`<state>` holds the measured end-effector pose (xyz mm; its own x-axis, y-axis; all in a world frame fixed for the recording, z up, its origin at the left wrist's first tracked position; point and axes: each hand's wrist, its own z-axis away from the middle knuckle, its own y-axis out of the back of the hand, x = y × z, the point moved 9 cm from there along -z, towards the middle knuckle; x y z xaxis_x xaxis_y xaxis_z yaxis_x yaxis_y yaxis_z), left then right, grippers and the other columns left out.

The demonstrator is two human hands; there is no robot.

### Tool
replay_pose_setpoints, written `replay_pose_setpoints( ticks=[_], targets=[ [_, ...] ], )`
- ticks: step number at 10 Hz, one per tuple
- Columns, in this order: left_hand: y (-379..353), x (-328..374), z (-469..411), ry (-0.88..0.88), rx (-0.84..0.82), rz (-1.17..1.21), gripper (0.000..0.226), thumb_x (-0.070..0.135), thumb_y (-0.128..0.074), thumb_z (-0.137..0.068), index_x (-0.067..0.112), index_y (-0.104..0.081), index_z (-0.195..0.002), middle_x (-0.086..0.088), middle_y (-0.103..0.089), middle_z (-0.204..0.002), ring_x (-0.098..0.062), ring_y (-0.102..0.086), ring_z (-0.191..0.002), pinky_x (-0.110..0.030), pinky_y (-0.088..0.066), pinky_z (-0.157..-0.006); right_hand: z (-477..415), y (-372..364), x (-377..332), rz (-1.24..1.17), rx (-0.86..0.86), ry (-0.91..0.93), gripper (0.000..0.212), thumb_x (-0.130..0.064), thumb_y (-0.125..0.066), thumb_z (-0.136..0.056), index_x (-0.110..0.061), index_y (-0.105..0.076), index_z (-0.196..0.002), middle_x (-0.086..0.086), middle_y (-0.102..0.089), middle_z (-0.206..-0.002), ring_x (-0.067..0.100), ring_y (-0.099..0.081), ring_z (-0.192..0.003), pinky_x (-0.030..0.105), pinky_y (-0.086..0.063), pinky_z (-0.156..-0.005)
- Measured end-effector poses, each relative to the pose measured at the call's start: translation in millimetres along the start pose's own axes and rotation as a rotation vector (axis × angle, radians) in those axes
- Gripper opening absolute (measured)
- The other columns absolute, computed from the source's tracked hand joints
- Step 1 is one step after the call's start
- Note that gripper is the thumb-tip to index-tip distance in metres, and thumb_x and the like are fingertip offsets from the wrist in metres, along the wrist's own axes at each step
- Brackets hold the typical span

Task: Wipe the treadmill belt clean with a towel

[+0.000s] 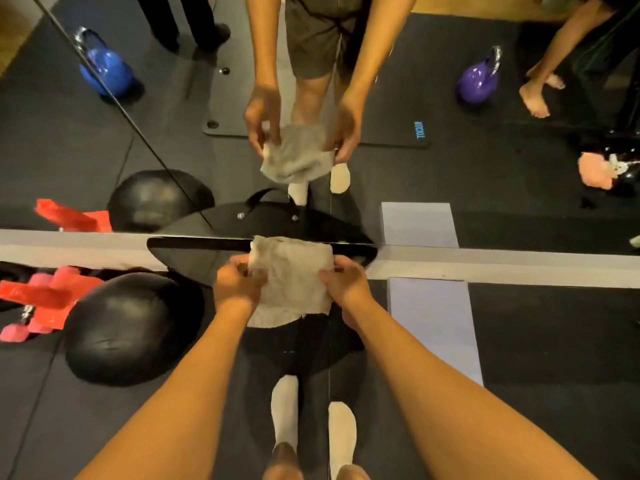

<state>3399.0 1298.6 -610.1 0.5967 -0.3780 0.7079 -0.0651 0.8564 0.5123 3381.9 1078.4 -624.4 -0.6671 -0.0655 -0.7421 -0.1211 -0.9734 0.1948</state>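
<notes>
Left fingers are curled tight and pinch the left edge of the towel, thumb on top. Right fingers are curled the same way and pinch the right edge. Both hands grip, with no slack gap. The left hand and right hand are level, with the towel stretched between them.

Towel: pale grey-beige, soft nubby weave, roughly square, creased, bottom edge hanging loose. It is held in the air, touching nothing but the 2 hands. It sits above a glossy black rounded housing that butts against the mirror.

Below: 2 white socks on a dark matte strip. Cannot tell whether that strip is the belt.

Left of the housing: a black matte dome, smooth, with a slight dent. Beside it are crumpled red plastic pieces.

Right: a flat pale lavender rectangular pad running to the grey baseboard. The floor is dark rubber matting.

The mirror reflects a shiny blue kettlebell, a purple kettlebell and a thin dark mat.
</notes>
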Motion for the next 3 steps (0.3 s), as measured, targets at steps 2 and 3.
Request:
replay_pose_setpoints(
  ticks=[2,3],
  targets=[
    [-53.2,-60.6,-100.6,-0.074,-0.122,-0.249,0.042,0.012,-0.062,-0.087,0.006,-0.052,-0.128,-0.013,-0.059,-0.123,-0.034,-0.054,-0.115,-0.035,-0.042,-0.088,-96.0,-37.3,47.2,-0.186,0.050,-0.073,0.038,-0.014,-0.063,-0.082,-0.010,-0.057,-0.120,0.003,-0.058,-0.108,0.022,-0.058,-0.098,0.032,-0.049,-0.086],
    [-66.0,-73.7,-102.6,-0.011,-0.201,-0.436,0.047,0.017,-0.061,-0.090,0.003,-0.047,-0.133,-0.020,-0.051,-0.135,-0.037,-0.047,-0.124,-0.036,-0.037,-0.098,-101.2,-30.2,76.9,-0.335,0.062,-0.221,0.044,-0.020,-0.063,-0.081,-0.012,-0.054,-0.123,0.003,-0.052,-0.112,0.023,-0.053,-0.103,0.033,-0.045,-0.085]
  ],
)
